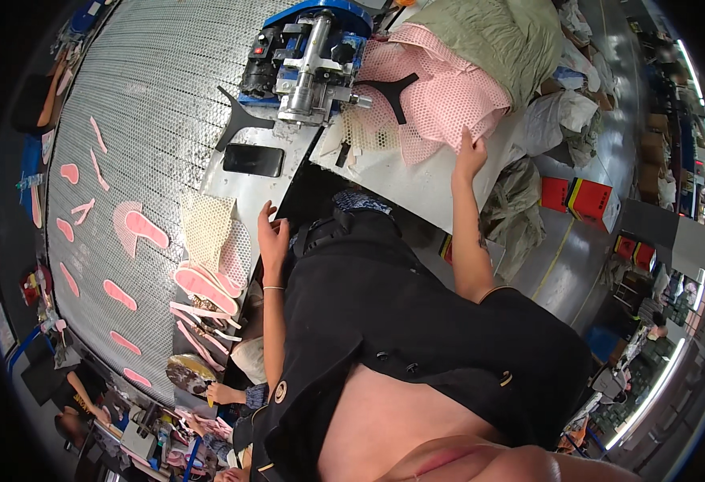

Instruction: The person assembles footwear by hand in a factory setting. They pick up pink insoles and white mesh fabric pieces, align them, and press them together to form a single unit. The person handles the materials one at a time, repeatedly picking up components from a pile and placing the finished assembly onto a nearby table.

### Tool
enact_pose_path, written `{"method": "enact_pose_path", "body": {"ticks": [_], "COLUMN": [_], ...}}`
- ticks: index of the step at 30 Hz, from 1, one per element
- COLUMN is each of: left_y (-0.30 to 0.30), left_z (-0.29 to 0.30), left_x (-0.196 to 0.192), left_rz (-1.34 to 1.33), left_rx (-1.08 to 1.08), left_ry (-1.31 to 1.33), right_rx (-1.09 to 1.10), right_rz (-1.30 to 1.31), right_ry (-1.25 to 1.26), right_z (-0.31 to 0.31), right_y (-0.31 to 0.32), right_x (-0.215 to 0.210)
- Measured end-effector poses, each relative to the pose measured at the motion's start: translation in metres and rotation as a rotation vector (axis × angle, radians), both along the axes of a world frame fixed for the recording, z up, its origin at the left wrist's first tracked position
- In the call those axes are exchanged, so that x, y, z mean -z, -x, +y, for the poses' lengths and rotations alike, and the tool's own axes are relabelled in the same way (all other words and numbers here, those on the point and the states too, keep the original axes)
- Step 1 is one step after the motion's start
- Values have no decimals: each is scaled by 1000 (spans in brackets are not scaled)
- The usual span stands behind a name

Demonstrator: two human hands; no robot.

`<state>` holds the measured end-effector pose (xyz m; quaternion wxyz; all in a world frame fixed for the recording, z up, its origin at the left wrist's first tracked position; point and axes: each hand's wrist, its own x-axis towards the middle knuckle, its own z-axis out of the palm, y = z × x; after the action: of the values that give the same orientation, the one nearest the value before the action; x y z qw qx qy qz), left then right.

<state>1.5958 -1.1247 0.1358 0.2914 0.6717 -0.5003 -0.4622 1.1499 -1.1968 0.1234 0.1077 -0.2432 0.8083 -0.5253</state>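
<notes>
My right hand [469, 154] pinches the near edge of a pink honeycomb-mesh fabric sheet [441, 96], which lies bunched on the right-hand table. Empty, with its fingers apart, my left hand [270, 237] hovers by the edge of the left worktop, near a black phone [253, 160]. Cream mesh scraps [208, 221] and a small stack of pink insole-shaped pieces [205, 289] lie left of that hand. Between the two work areas stands a blue and metal machine [308, 68]. Black three-armed parts flank it, one [240, 120] to its left and another [393, 95] resting against the pink mesh.
A grey conveyor belt [152, 96] carries several pink sole shapes [120, 295] and strips. Olive cloth [489, 40] covers the far part of the mesh. Wrapped bundles [561, 120] and red-yellow boxes [593, 202] stand on the right. Another person's hand [226, 394] is at lower left.
</notes>
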Motion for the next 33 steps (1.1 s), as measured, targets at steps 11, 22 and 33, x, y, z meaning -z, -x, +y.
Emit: {"method": "enact_pose_path", "body": {"ticks": [11, 22, 33], "left_y": [74, 103, 119], "left_z": [-71, -86, -128], "left_x": [-76, -73, -35], "left_rz": [799, 1044, 980], "left_rx": [389, -4, -5], "left_ry": [-87, -209, -294], "right_rx": [-789, -899, -875], "right_rz": [777, -297, -756], "right_ry": [226, 164, -48], "right_z": [-6, 18, 30], "right_y": [-86, -150, -130], "right_x": [-131, -111, -83]}}
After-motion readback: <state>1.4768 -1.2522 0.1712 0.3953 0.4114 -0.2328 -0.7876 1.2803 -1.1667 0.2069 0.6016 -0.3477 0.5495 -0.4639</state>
